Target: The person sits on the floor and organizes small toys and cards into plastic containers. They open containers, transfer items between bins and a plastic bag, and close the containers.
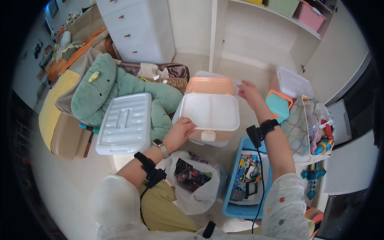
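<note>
Before me stands a peach plastic storage box (196, 136) with its lid (210, 85) raised at the back. A white two-compartment tray (210, 111) sits in its top and looks empty. The fingers of my left hand (182, 131) touch the tray's near left corner; whether they grip it, I cannot tell. My right hand (248, 92) hovers just beyond the far right corner, fingers spread, holding nothing. A white plastic bag (195, 180) with dark items lies nearer to me. Right of it is a blue plastic bin (227, 192) full of small toys.
A translucent lid (124, 123) leans on a green plush toy (96, 87) at left. At right are a turquoise box (276, 105), a pink bin with a white lid (294, 84) and a fabric bin (295, 129) of toys. An open cabinet (252, 33) and white drawers (135, 33) stand behind.
</note>
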Action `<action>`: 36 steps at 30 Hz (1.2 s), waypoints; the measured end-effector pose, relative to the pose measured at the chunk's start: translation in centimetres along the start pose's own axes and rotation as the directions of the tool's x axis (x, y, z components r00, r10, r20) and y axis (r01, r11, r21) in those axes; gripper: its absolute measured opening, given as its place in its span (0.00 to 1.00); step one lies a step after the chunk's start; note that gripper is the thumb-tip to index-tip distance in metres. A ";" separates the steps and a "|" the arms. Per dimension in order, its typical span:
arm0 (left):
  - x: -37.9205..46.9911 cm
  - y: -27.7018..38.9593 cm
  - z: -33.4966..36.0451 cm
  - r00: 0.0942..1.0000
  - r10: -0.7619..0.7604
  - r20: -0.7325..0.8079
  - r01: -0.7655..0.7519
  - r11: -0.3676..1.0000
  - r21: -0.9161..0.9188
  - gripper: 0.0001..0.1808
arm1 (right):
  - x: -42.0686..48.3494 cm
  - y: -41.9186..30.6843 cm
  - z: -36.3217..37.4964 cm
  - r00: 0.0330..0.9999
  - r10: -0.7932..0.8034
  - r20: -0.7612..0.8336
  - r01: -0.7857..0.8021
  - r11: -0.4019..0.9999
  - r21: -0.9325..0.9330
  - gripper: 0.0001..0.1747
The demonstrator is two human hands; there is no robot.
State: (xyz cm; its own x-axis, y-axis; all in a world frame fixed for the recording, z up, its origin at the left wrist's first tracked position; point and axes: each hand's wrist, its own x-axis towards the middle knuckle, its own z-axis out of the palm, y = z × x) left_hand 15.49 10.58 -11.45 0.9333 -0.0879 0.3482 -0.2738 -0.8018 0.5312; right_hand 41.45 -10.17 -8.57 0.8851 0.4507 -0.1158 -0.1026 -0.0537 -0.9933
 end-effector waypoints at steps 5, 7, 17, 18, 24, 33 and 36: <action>0.0 0.3 -0.2 0.999 0.024 0.029 -0.024 1.000 -0.002 0.06 | 1.1 3.3 0.8 0.924 0.353 0.146 -0.378 0.900 0.216 0.30; 0.0 0.4 -0.2 1.000 -0.006 0.000 0.006 1.000 -0.008 0.06 | 1.7 4.3 1.3 0.935 0.323 0.146 -0.352 0.895 0.276 0.28; 0.0 0.5 0.2 1.000 -0.010 -0.007 0.010 1.000 0.012 0.05 | -1.0 3.4 0.0 0.994 -0.080 -0.069 0.087 0.990 0.110 0.28; 0.0 0.6 0.3 0.999 -0.019 -0.028 0.019 1.000 0.000 0.05 | -1.5 3.1 -0.2 0.989 -0.085 -0.123 0.094 0.994 0.063 0.26; 0.2 0.5 0.1 0.998 -0.039 -0.058 0.041 0.999 0.030 0.06 | -5.8 1.3 -0.3 0.845 -0.503 0.182 0.518 0.685 -0.512 0.22; -1.2 0.8 1.3 0.946 -0.102 -0.309 0.124 0.991 0.051 0.18 | -9.4 1.6 -0.2 0.758 -0.553 0.345 0.609 0.412 -0.678 0.30; -1.9 -0.3 1.1 0.869 -0.314 -0.382 0.332 0.943 -0.019 0.22 | -10.1 0.7 -1.8 0.758 -0.464 0.459 0.631 0.343 -0.695 0.30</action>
State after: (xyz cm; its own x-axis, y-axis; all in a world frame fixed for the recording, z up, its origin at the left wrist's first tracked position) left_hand 14.01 10.32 -13.10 0.8084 0.4009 0.4310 0.0476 -0.7743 0.6310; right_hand 33.29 -16.38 -8.15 0.5099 0.7752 0.3728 0.8393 -0.3533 -0.4132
